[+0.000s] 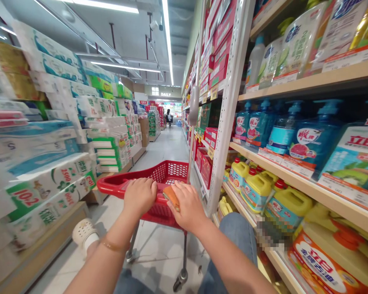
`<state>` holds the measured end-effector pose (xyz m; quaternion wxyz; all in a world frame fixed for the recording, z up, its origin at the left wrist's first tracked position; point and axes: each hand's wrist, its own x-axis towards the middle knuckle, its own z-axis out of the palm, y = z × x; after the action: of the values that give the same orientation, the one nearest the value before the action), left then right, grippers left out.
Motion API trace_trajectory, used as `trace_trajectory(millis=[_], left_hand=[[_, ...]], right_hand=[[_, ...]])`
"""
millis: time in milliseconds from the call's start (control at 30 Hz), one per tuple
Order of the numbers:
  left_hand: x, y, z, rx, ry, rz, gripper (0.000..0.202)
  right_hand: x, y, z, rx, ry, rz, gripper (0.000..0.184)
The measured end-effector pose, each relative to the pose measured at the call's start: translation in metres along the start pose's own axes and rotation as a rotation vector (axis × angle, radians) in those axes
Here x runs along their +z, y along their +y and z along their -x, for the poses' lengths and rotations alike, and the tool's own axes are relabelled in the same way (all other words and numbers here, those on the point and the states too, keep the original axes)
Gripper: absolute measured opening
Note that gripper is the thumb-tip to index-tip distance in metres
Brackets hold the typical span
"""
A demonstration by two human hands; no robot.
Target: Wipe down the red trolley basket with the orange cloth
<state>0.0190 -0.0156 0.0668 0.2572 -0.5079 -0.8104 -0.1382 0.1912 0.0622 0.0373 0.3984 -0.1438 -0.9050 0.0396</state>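
Note:
My left hand (140, 196) is wrapped over the handle of a red plastic shopping cart (112, 184). My right hand (188, 207) rests on the same handle further right, with its fingers closed around a small orange pouch (171, 197). The pouch is pressed against the handle and partly covered by my fingers. Below my hands, the red mesh basket (168, 175) of the cart stands on a metal frame with small wheels. Its contents are hidden by my hands or too dim to tell.
Shelves on the right hold blue pump bottles (313, 134) and yellow jugs (288, 206). Stacked tissue packs (43, 192) line the left. A white perforated shelf upright (230, 110) stands close to the cart. A seated person (169, 117) is far down the tiled aisle.

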Motion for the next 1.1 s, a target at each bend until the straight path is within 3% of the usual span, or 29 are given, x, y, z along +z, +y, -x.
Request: trace_trajectory(millis=[133,267,367,467,633,700,800,933,1000,1100], left_hand=[[-0.005,0.020,0.002,0.007,-0.016,-0.035,0.042],[-0.010,0.003,-0.003,0.079,-0.165,0.016,0.043],[-0.009,-0.011,-0.005,-0.051,-0.247,0.029,0.048],[-0.008,-0.003,-0.002,-0.119,-0.226,-0.020,0.049],[-0.011,0.010,0.008,0.025,-0.276,-0.010,0.045],[-0.012,0.006,0.012,0.052,-0.293,-0.073,0.047],[-0.015,0.003,0.018,0.029,-0.279,-0.159,0.051],[-0.019,0.008,0.023,-0.011,-0.261,-0.141,0.055],[-0.021,0.007,0.023,-0.007,-0.268,-0.104,0.056],[-0.021,0.004,0.024,-0.016,-0.264,-0.052,0.057]], right_hand=[[0.012,-0.018,-0.008,-0.028,0.003,0.064,0.056],[0.003,-0.003,-0.002,0.028,-0.019,0.083,0.053],[-0.001,0.007,-0.001,0.150,0.042,0.086,0.046],[0.009,-0.002,-0.010,0.249,0.123,0.086,0.046],[0.022,-0.021,-0.022,0.129,0.070,0.061,0.051],[0.014,-0.018,-0.023,0.101,0.015,0.052,0.055],[-0.004,-0.010,-0.026,0.074,-0.098,0.063,0.078],[-0.021,-0.001,-0.034,0.018,-0.225,0.146,0.098],[-0.024,0.008,-0.034,-0.038,-0.235,0.153,0.092],[-0.023,0.024,-0.029,-0.066,-0.184,0.125,0.066]])
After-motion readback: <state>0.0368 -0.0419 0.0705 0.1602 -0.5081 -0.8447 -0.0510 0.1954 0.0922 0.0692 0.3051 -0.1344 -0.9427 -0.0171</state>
